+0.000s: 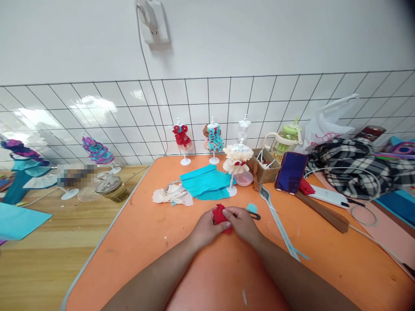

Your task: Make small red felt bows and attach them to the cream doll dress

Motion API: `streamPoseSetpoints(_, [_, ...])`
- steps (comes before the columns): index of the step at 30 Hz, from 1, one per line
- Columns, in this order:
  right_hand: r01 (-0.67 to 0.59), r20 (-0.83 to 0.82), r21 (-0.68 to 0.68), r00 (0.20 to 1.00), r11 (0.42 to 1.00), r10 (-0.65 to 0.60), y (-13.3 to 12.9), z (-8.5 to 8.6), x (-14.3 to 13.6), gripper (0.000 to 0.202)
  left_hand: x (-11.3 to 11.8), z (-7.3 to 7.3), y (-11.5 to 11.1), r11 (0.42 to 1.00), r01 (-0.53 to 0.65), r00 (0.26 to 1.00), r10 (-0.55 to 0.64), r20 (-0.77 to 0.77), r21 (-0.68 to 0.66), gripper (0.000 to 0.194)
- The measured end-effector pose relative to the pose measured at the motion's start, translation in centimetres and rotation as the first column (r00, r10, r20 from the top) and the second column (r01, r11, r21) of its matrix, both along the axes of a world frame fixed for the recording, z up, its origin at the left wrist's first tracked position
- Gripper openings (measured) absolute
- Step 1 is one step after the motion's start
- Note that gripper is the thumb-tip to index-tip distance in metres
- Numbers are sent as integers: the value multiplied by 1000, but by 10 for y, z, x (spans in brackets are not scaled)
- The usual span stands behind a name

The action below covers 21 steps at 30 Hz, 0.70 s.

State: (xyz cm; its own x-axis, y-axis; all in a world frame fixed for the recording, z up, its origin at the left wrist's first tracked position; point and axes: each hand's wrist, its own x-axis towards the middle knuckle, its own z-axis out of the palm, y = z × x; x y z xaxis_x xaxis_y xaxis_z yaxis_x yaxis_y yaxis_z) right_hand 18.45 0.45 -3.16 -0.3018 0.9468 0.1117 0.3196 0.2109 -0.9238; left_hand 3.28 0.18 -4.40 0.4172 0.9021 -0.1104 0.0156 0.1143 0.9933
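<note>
Both of my hands meet over the orange table, pinching a small piece of gathered red crepe paper [219,214] between them. My left hand [205,228] grips it from the left, its thumb lying across the front. From the right, my right hand [241,222] presses it with thumb and fingertips. Part of the red piece is hidden behind the fingers. Just right of my right hand lie a black-handled tool [254,215], partly covered, and a small blue scrap [251,207]. Beyond the hands is a sheet of turquoise crepe paper [207,183].
Several miniature dress stands, one with a cream ruffled dress [238,159], stand toward the tiled wall. A tape roll [174,188] rests on cream paper at left. To the right are a cardboard box [268,169], a phone [291,172], a drink bottle [287,140] and white strips [279,224].
</note>
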Motion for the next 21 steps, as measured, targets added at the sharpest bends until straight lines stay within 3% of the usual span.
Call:
streamPoseSetpoints(4, [48, 90, 122, 994, 991, -59, 1, -1, 0, 36, -4, 1, 3, 997, -11, 993, 20, 116, -78, 44])
streamPoseSetpoints(8, [29, 129, 157, 990, 987, -49, 2, -4, 1, 34, -8, 5, 3, 986, 29, 977, 7, 214, -165, 49])
streamPoseSetpoints(12, [28, 198, 197, 978, 980, -68, 3, -6, 3, 28, -7, 5, 4, 980, -28, 978, 68, 196, -196, 52])
streamPoseSetpoints(17, [126, 109, 128, 984, 984, -140, 4, -10, 0, 22, -8, 8, 8, 989, -118, 977, 133, 168, -94, 39])
streamPoseSetpoints(21, [179, 6, 47, 984, 983, -179, 3, -10, -2, 27, -9, 10, 8, 981, -150, 961, 173, 217, -120, 40])
